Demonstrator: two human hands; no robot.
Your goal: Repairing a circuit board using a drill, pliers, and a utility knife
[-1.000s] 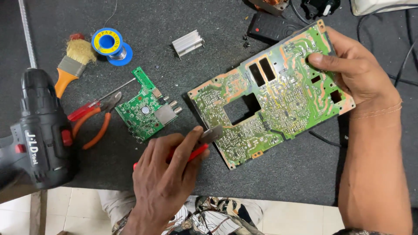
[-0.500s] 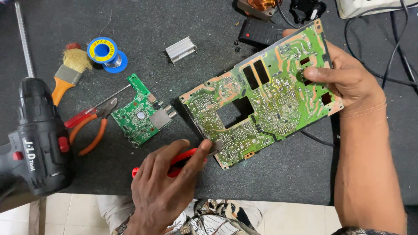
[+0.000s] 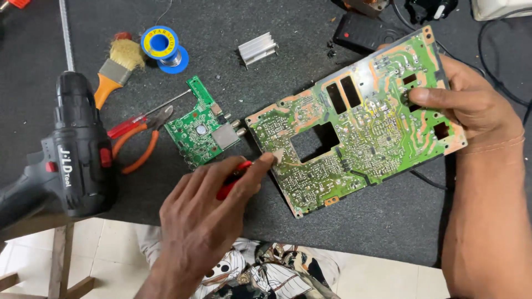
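Observation:
My right hand (image 3: 471, 108) grips the right edge of a large green circuit board (image 3: 360, 130), thumb pressed on its solder side. The board lies tilted on the dark table mat (image 3: 388, 221), with a rectangular cut-out near its middle. My left hand (image 3: 202, 221) is closed around a red-handled tool (image 3: 233, 178). The tool's metal tip touches the board's left part, beside the cut-out. A smaller green circuit board (image 3: 199, 130) with a metal box on it lies just left of the large one.
A black cordless drill (image 3: 77, 149) lies at the left. Orange-handled pliers (image 3: 141, 138), a brush (image 3: 113, 72), a blue solder spool (image 3: 163, 47) and a finned metal heat sink (image 3: 257, 49) lie behind. A black box (image 3: 366, 33) and cables sit at the back right.
My left hand has moved up and right, bringing the tool's tip from the board's lower left edge onto its surface. The right hand keeps its hold on the board.

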